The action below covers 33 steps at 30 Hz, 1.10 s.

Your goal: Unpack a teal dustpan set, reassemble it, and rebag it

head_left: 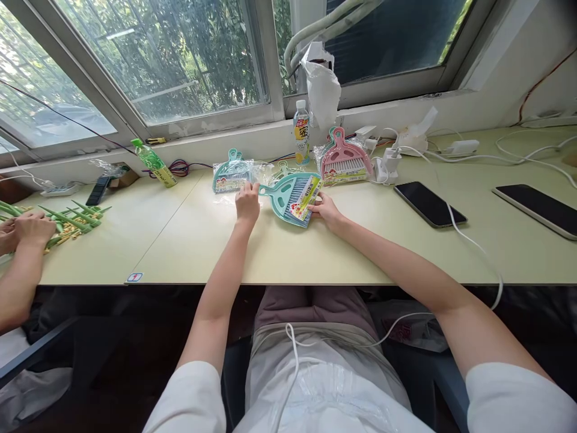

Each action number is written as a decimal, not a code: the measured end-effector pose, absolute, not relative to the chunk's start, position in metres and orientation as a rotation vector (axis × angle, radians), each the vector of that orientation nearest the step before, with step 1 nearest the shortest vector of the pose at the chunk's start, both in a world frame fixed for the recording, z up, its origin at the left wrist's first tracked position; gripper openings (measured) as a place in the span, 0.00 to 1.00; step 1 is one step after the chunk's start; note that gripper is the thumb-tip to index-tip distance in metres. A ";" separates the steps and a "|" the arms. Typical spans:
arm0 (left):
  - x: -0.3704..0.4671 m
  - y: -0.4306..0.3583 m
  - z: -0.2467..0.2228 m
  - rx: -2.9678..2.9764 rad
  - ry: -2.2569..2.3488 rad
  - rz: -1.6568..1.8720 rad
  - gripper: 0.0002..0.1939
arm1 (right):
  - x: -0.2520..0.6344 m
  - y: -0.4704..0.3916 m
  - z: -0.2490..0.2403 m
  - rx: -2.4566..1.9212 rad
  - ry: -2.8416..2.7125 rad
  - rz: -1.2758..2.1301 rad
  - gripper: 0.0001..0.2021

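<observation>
A teal dustpan with a small brush set in it is held tilted just above the table. A yellow-green printed label lies across the brush. My left hand is closed at the end of the dustpan's handle, on its left; clear plastic wrap shows right behind those fingers. My right hand grips the wide right edge by the label, thumb on top. Behind lie a wrapped teal dustpan set, a pale green one partly hidden, and wrapped pink sets.
Two dark phones lie to the right, with a white cable across one. A drink bottle stands at the back; a green bottle leans at left. Another person's hands work over green stalks at far left.
</observation>
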<state>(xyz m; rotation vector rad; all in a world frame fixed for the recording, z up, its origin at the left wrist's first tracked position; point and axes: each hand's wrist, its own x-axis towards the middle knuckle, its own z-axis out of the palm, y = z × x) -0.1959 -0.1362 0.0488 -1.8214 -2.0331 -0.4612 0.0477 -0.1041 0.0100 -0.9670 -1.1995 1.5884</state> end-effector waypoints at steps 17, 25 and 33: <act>-0.173 -0.138 0.044 -2.029 -1.714 -0.715 0.26 | 0.047 -0.102 0.005 -0.959 -1.122 1.520 0.24; -0.162 -0.145 0.047 -2.063 -1.775 -0.835 0.22 | 0.046 -0.112 0.012 -0.896 -1.136 1.551 0.22; -0.149 -0.150 0.054 -1.227 -2.071 -1.534 0.33 | 0.047 -0.111 0.010 -0.846 -1.050 1.524 0.21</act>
